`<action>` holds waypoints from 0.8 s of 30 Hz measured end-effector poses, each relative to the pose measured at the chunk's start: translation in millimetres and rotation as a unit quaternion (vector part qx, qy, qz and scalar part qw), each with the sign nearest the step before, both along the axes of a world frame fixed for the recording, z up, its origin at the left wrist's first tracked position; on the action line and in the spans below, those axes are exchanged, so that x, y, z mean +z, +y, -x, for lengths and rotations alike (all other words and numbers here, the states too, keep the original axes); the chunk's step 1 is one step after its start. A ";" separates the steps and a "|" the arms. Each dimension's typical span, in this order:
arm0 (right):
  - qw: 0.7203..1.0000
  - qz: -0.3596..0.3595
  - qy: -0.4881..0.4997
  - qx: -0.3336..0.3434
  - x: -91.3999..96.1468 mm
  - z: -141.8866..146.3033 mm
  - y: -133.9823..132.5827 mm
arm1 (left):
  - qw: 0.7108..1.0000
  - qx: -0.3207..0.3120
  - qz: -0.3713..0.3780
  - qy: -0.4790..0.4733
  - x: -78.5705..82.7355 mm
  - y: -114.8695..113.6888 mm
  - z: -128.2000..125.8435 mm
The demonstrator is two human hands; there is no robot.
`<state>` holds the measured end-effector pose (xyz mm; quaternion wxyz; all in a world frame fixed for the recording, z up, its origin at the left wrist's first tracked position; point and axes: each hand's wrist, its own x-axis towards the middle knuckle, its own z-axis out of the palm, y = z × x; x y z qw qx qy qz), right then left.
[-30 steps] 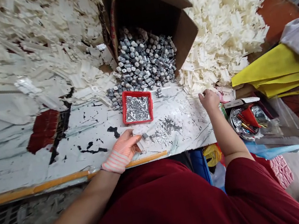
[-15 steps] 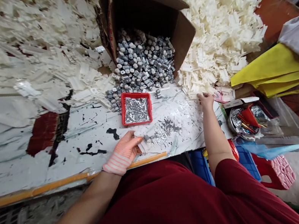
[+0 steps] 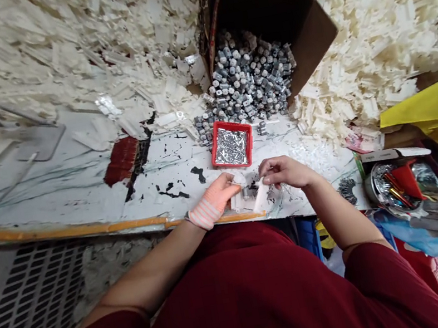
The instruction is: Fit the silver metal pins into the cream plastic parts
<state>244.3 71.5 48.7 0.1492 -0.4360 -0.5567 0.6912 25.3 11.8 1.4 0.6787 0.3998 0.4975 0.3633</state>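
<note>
My left hand (image 3: 220,198), in a pale orange glove with a striped cuff, is closed on a white plastic part (image 3: 239,199) at the table's front edge. My right hand (image 3: 284,172) pinches a white plastic strip (image 3: 261,196) close beside it. The two pieces nearly meet, and I cannot tell whether they are joined. Small metal parts (image 3: 249,192) lie between the hands, partly hidden by them. A red tray (image 3: 231,143) of silver pins stands just beyond my hands.
An open cardboard box (image 3: 272,7) spills grey metal parts (image 3: 248,77) onto the marked white table (image 3: 172,164). Heaps of ivory plastic pieces (image 3: 392,43) lie around it. A metal bowl of tools (image 3: 400,183) and yellow cloth (image 3: 434,114) are to the right.
My right hand has moved from the edge of the plastic heap to beside my left hand, now holding a white strip. The view has shifted, so the table appears further left.
</note>
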 end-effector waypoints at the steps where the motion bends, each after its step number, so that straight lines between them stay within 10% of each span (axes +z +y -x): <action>1: 1.000 0.005 0.003 0.024 -1.8 12.0 -1.7 | 1.000 -0.009 -0.001 0.010 -1.0 -1.2 0.6; 24: 0.983 -0.167 -0.078 -0.014 -35.0 44.3 -3.5 | 0.995 -0.011 -0.073 0.064 -7.6 -8.1 4.8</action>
